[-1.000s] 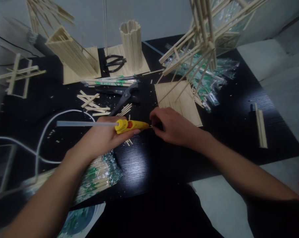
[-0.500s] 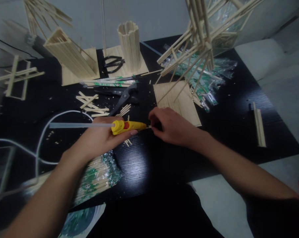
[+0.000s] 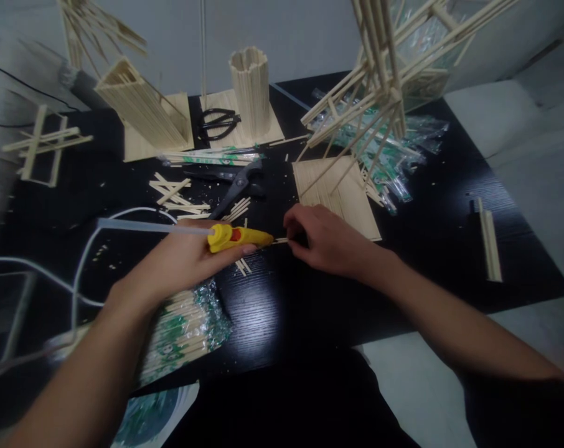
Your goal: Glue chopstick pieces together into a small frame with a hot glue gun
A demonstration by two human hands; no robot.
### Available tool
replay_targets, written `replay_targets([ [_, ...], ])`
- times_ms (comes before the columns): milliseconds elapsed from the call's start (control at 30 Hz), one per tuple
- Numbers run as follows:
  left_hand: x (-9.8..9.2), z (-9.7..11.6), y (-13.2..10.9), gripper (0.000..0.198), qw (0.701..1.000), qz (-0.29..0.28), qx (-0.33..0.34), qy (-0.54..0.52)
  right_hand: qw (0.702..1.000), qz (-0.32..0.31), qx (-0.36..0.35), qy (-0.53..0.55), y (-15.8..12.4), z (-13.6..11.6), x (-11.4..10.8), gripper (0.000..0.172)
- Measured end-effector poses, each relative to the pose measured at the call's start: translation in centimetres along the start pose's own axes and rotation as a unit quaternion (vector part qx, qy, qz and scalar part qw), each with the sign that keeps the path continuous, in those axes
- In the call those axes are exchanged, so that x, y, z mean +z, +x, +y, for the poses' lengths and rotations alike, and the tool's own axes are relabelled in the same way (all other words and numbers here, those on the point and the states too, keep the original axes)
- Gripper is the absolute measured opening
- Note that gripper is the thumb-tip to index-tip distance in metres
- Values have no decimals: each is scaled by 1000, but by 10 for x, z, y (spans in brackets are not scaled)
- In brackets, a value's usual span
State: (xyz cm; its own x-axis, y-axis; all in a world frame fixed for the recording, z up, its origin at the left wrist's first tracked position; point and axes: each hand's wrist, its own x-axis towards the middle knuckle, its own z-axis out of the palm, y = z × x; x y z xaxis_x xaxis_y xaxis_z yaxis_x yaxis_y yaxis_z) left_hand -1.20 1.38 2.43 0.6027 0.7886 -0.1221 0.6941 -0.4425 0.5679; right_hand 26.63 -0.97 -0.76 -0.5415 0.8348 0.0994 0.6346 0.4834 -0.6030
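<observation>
"What do we have at the fingers?"

"We see the left hand (image 3: 183, 252) wrapped around a yellow hot glue gun (image 3: 256, 238). The right thumb and forefinger of the right hand (image 3: 319, 235) pinch what looks, in this dim light, like a thin wooden stick (image 3: 281, 241), right by the glue gun's nozzle."

"And around the glue gun?"

"A translucent glue stick (image 3: 155, 226) juts from its rear. Just beyond it we find a dark pivoted hand tool (image 3: 238, 184); beyond its nozzle, a flat stick panel (image 3: 354, 208). Nearer us lies a plastic-wrapped stick bundle (image 3: 186, 333)."

"Farther off?"

"Well beyond the glue gun, we see a hollow stick tower (image 3: 251, 99) standing upright."
</observation>
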Motion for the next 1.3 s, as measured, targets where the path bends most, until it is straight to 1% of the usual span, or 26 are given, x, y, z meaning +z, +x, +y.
replay_targets([
  [100,-8,-12,-5,39,999,-19,-26,-2,1000,-3,-2,4,0,0,0,25],
  [167,-10,-15,-6,40,999,-22,-39,-6,1000,-3,-2,5,0,0,0,25],
  [300,-3,-5,-2,41,1000,12,-19,1,1000,-1,5,1,0,-1,-1,24],
  [400,5,6,2,40,1000,21,9,0,1000,-2,11,-6,0,-1,-1,23],
  [467,9,9,3,40,999,24,22,3,1000,-1,12,-8,-1,-1,0,24],
  [967,11,14,7,37,999,27,36,-4,1000,2,0,-6,-1,0,1,24],
  [1067,8,10,5,38,999,25,37,-5,1000,1,0,-4,-1,0,0,25],
  [1133,2,5,2,38,999,18,27,-7,1000,-1,2,-2,0,0,0,25],
  [1300,-18,-5,-6,43,999,-33,-21,11,1000,-2,0,1,-1,0,-1,25],
])
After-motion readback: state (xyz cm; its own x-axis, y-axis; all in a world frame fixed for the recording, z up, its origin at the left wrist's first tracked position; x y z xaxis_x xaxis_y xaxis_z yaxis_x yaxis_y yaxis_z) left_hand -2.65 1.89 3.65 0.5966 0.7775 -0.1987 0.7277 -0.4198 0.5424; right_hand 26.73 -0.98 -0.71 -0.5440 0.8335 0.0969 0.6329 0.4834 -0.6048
